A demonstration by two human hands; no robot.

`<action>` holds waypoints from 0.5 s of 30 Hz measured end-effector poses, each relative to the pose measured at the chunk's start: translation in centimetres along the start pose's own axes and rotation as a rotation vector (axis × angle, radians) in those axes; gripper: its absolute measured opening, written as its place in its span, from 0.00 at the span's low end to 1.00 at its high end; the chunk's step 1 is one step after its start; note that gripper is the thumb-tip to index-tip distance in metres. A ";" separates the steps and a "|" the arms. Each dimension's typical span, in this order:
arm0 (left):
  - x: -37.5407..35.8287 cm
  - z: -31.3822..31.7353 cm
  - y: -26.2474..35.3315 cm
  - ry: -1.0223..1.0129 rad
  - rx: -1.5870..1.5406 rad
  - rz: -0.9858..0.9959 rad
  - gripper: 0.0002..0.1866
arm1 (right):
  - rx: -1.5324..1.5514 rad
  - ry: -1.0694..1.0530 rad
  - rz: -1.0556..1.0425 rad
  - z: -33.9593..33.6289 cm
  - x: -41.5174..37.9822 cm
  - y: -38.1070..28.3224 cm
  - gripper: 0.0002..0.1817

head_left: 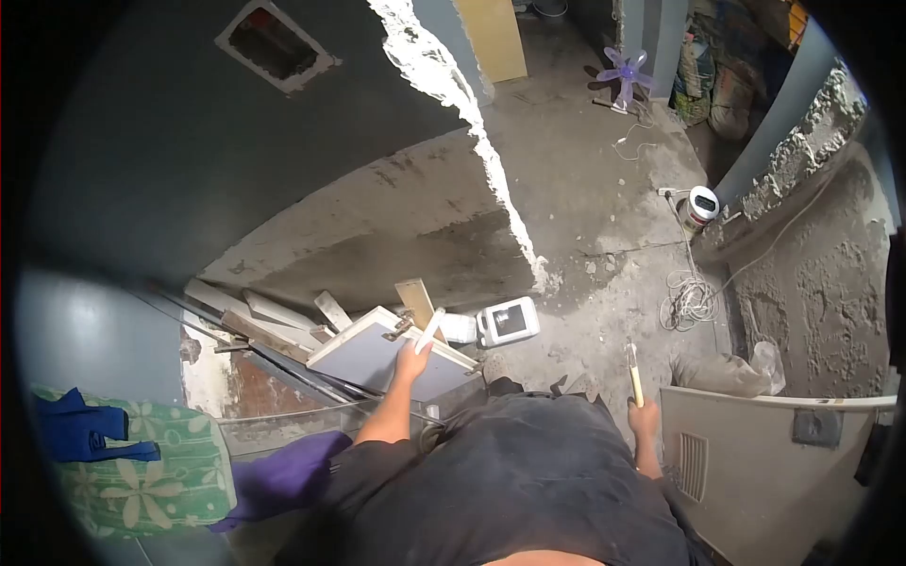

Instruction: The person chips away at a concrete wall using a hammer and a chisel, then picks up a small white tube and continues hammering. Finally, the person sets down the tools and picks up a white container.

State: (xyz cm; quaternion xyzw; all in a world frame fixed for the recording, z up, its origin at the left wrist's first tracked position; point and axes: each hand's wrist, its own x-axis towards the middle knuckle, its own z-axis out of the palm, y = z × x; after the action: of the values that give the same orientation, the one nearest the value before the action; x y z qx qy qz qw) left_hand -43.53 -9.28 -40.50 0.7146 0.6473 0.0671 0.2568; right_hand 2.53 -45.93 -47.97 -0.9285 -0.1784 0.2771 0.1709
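My left hand (411, 362) is closed around a short white stick-like piece (430, 328), whose exact kind I cannot make out. Just behind and below it leans a grey panel (363, 354) with pale wooden edges and a rusty metal fitting. On the other side, my right hand (645, 418) grips a tool with a pale yellow handle (636, 385). Its narrow head points away over the floor, too small to name. A white plastic jug (508, 322) with a dark label lies on the concrete between the two hands.
Boards (274, 325) are piled against the wall at left. A rough broken wall edge (472, 113) runs down the middle. Coiled cable (690, 302), a white tub (700, 206) and a purple fan (626, 74) are at right. A white panel (746, 453) stands near my right arm.
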 end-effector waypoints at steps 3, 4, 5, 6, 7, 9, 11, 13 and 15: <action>-6.2 4.1 -9.6 -0.084 -0.149 -0.530 0.19 | -0.057 -0.017 0.015 -1.6 0.1 1.6 0.17; -9.0 3.8 -8.3 -0.079 -0.292 -0.711 0.20 | -0.061 -0.032 0.014 -1.5 0.6 3.2 0.18; -11.2 4.2 -7.7 -0.080 -0.338 -0.703 0.20 | -0.066 -0.047 0.011 -1.4 0.9 4.7 0.19; -13.2 4.4 -6.9 -0.079 -0.385 -0.695 0.21 | -0.096 -0.050 -0.002 -1.4 1.1 5.7 0.21; -14.5 4.6 -6.2 -0.070 -0.395 -0.695 0.21 | -0.096 -0.046 -0.014 -1.2 1.5 6.7 0.21; -15.8 5.0 -4.5 -0.133 -0.244 -0.564 0.24 | -0.149 -0.123 0.083 -0.3 2.6 8.7 0.21; -15.1 5.5 -3.6 -0.166 -0.292 -0.586 0.24 | -0.169 -0.290 0.245 5.6 7.7 15.2 0.21; -12.8 6.3 -3.9 -0.158 -0.295 -0.563 0.26 | -0.034 -0.626 0.505 8.7 10.6 17.6 0.19; -10.9 5.6 -1.9 -0.172 -0.388 -0.523 0.27 | -0.102 -0.803 0.417 4.8 9.7 14.5 0.15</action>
State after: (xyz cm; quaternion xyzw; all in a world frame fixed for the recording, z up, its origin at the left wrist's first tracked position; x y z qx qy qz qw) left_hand -44.47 -21.24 -43.64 0.4651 0.7599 0.0601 0.4501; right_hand 10.80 -53.43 -62.21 -0.7709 -0.0532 0.6345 -0.0171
